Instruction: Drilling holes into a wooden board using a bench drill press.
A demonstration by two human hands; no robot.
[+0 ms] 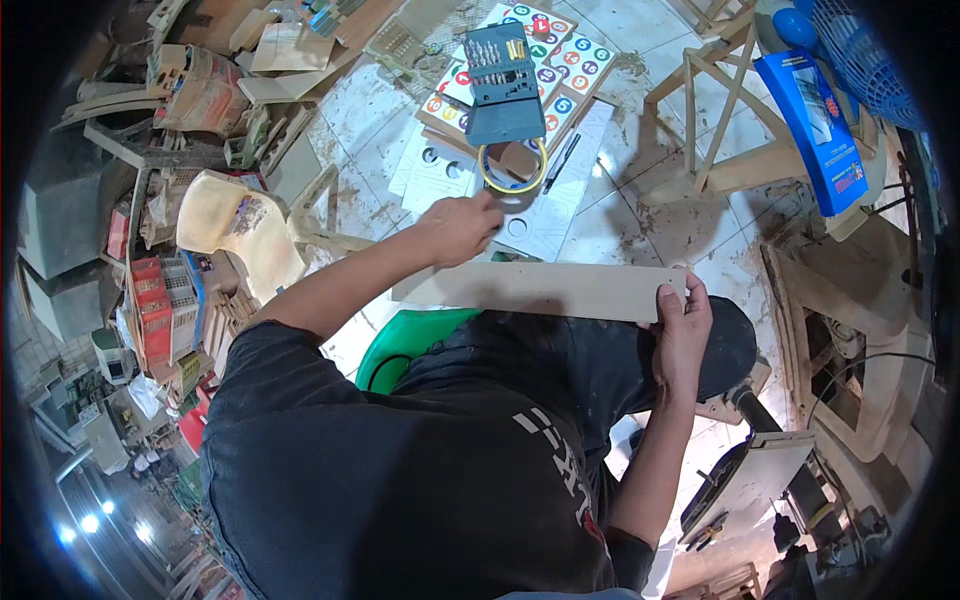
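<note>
A long, thin pale board (pixel 560 290) lies across my lap, just above my dark trousers. My right hand (pixel 682 322) grips its right end, thumb on the upper face and fingers behind. Farther left, my left hand (pixel 460 230) is stretched past the board with its fingers curled together; what they pinch, if anything, is hidden. Just beyond those fingertips is a yellow-edged roll of tape (pixel 543 165). Behind the roll stands an opened dark drill bit case (pixel 503 120) with several bits in its lid. A black pen (pixel 563 163) rests on a white printed sheet (pixel 582 205).
Cards with coloured numbered circles (pixel 577 65) lie under and beside the case. A wooden frame (pixel 715 110) and a blue box (pixel 815 130) stand at the far right. A worn chair-shaped piece (pixel 240 225) and wood scraps crowd the left. A green seat (pixel 410 345) shows below me.
</note>
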